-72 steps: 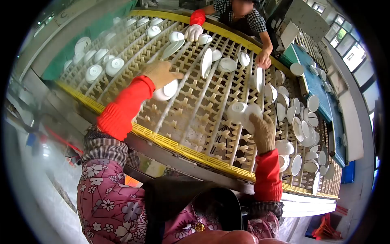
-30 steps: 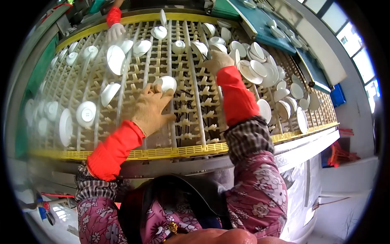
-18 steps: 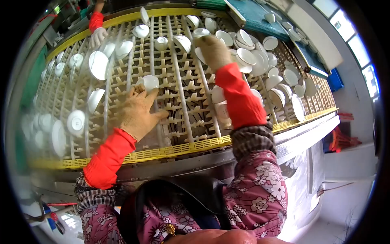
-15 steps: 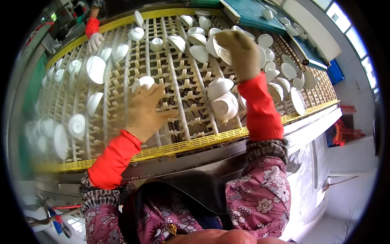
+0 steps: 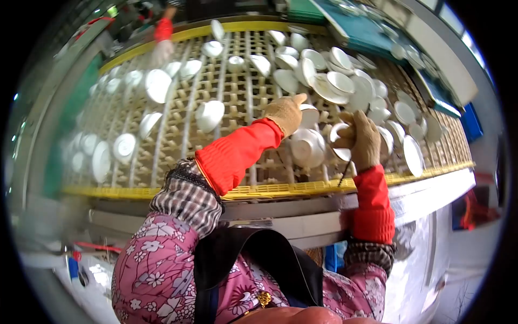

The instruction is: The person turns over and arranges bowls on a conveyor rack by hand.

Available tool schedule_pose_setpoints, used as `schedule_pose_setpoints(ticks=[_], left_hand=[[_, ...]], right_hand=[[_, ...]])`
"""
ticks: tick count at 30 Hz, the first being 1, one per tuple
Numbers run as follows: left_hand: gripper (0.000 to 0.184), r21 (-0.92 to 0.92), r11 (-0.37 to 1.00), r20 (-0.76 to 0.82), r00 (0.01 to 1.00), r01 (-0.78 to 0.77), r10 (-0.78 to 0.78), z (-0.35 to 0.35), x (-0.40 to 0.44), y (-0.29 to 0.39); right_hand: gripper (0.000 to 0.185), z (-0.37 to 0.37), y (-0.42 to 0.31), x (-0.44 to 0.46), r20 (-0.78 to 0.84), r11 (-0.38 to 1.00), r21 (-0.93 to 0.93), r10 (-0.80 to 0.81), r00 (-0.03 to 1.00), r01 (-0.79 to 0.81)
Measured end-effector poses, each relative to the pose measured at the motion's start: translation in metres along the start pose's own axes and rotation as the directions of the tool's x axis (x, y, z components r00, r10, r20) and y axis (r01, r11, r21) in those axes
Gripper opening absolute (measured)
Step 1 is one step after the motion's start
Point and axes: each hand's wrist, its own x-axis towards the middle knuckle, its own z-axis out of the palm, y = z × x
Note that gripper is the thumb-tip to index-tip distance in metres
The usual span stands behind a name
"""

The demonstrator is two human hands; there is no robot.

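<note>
My left hand, in a tan glove with a red cuff, is closed at the near side of a white bowl. One finger stretches along its upper edge, and the hand partly covers the bowl. Just below, another white bowl rests on the pegged conveyor. My right hand, gloved the same way, has its fingers apart over the right side of a white bowl. Whether those fingers touch the bowl is unclear. To the left, a single white bowl sits among the pegs.
White bowls and plates crowd the conveyor's far right. Several more dishes stand at the left. A co-worker's gloved hand is at the far edge. A green belt lies behind, and a yellow rail runs along the front.
My left hand has moved right from the lone bowl to the bowls near the middle. My right hand has come down and nearer from the far dishes, leaving a bowl and plate there.
</note>
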Motion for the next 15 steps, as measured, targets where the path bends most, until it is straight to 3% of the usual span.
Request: schedule_pose_setpoints(ticks=[1,4,6,8,10,12,13,15], left_hand=[[0.049,0.071,0.995,0.046,0.996,0.068,-0.071,-0.026,-0.003,0.002],[0.042,0.059,0.991,-0.26,0.957,-0.117,0.128,-0.093,-0.032,-0.042],[0.048,0.304,0.952,-0.343,0.929,-0.026,0.136,-0.167,-0.074,-0.039],[0.052,0.548,0.814,-0.397,0.916,0.19,0.053,-0.213,-0.111,-0.08],[0.067,0.759,0.608,-0.341,0.938,0.235,0.063,-0.232,-0.159,-0.104],[0.067,0.701,0.629,-0.124,0.926,0.337,-0.357,-0.227,-0.187,-0.095],[0.062,0.686,0.698,-0.182,0.977,0.208,-0.112,-0.204,-0.215,-0.125],[0.067,0.575,0.755,-0.179,0.949,0.314,-0.258,-0.206,-0.219,-0.125]], right_hand=[[0.061,-0.001,0.001,0.001,0.041,1.0,-0.002,0.025,0.999,-0.025],[0.059,-0.006,0.014,0.009,0.139,0.995,0.014,0.095,0.986,-0.098],[0.052,-0.001,0.011,0.007,0.169,0.989,0.012,0.141,0.975,-0.146],[0.046,0.008,0.004,0.002,0.228,0.984,0.047,0.159,0.961,-0.174],[0.042,0.024,-0.005,-0.003,0.266,0.98,0.011,0.188,0.945,-0.198],[0.034,0.033,-0.006,-0.005,0.297,0.972,-0.027,0.229,0.927,-0.231],[0.032,0.037,-0.005,-0.005,0.32,0.978,-0.084,0.21,0.924,-0.193],[0.027,0.039,-0.007,-0.011,0.347,0.974,-0.198,0.174,0.922,-0.109]])
